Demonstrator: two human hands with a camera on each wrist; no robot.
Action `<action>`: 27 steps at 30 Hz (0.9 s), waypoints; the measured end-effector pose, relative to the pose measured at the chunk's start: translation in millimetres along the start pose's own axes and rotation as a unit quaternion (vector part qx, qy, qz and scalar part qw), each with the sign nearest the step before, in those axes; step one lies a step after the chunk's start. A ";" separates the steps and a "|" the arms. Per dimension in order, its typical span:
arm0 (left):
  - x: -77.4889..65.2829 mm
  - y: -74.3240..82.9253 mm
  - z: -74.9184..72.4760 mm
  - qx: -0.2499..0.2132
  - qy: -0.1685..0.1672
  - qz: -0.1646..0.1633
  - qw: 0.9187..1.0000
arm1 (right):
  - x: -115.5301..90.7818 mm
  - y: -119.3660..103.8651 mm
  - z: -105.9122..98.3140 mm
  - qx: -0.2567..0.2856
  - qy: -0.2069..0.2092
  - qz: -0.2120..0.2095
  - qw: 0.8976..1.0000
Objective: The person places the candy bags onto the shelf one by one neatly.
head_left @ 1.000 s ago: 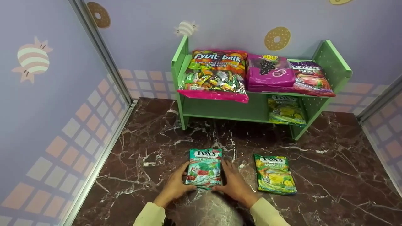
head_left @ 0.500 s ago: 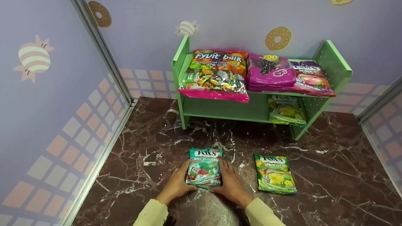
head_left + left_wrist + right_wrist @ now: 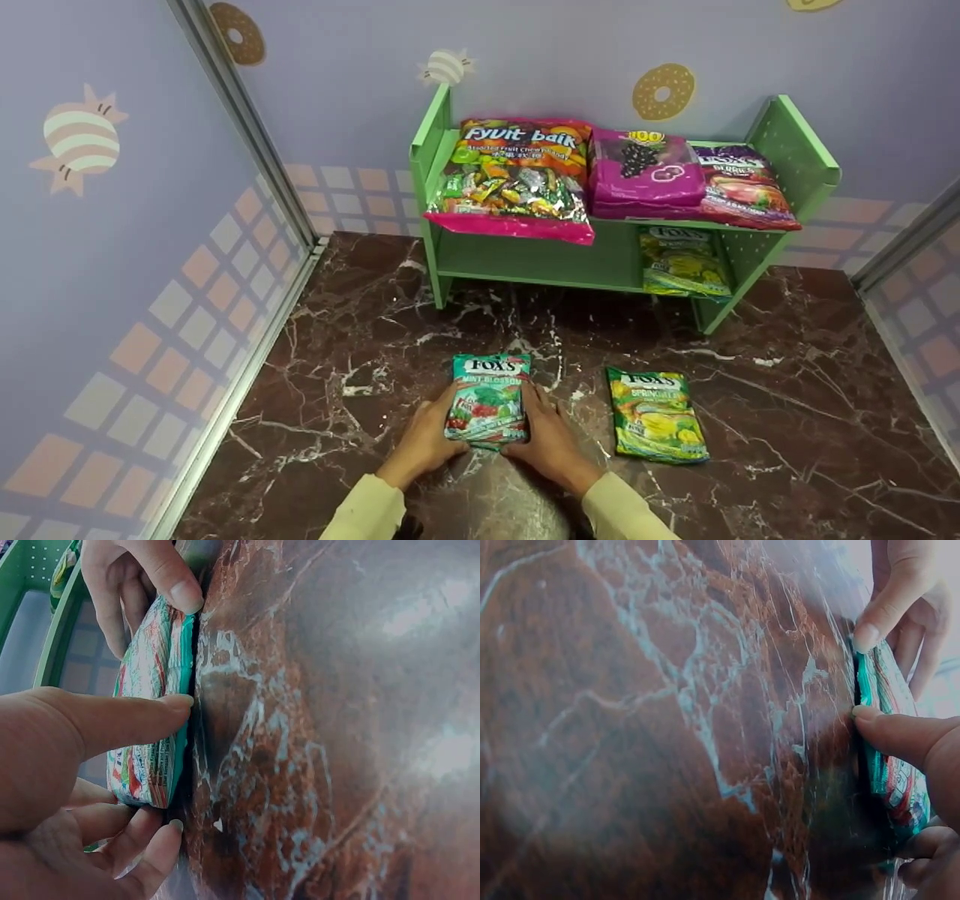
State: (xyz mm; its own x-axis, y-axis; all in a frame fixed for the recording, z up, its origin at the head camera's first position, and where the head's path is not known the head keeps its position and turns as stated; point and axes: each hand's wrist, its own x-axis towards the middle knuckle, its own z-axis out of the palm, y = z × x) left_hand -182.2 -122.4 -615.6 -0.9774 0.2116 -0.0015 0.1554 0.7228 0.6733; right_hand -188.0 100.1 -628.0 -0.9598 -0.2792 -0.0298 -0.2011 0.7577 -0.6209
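Observation:
A teal bag of Fox's Mint Blossom candy lies face up on the marble surface. My left hand grips its left side, and my right hand grips its right side. In the left wrist view, my left thumb presses the near edge of the candy bag, with the other fingers bent along its side. The right wrist view has my right thumb on that same edge of the bag, some fingers partly hidden. Right of my hands lies a yellow-green bag of Fox's Spring Tea candy, untouched.
Behind stands a green two-tier shelf. Its top carries a Fruit Baik candy bag, a purple candy bag and a Fox's Berries bag. Another yellow Fox's bag sits low on the right. Patterned walls enclose the marble surface.
My right hand has shifted slightly left, closer against the mint candy bag, and both sleeves have drawn a little inward. The bag stays in nearly the same place.

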 end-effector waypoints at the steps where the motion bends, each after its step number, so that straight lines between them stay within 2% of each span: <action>1: 0.0 0.1 0.0 0.001 0.000 0.000 1.000 | 0.0 0.1 0.2 0.002 0.001 -0.002 1.000; 10: 0.2 0.7 0.6 0.023 0.001 0.015 1.000 | 0.2 0.1 -0.2 0.025 0.007 -0.016 1.000; 15: 0.4 0.0 2.1 0.025 0.006 0.014 1.000 | 0.1 -0.2 -0.1 0.024 0.009 -0.023 0.999; 21: 1.1 -1.5 3.6 0.030 0.023 0.029 0.999 | -0.7 -1.2 -0.5 0.030 0.012 -0.025 0.999; 27: 1.0 -0.1 3.3 0.020 0.024 0.027 0.999 | -0.8 -0.8 -1.1 0.033 0.014 -0.026 0.999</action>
State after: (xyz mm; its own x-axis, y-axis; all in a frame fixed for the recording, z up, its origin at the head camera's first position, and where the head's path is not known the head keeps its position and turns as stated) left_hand -182.7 -120.1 -618.1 -0.9731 0.2196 0.0695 0.2121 0.7374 0.6412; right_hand -187.3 100.3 -626.6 -0.9536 -0.3002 0.0249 -0.2384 0.7017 -0.6714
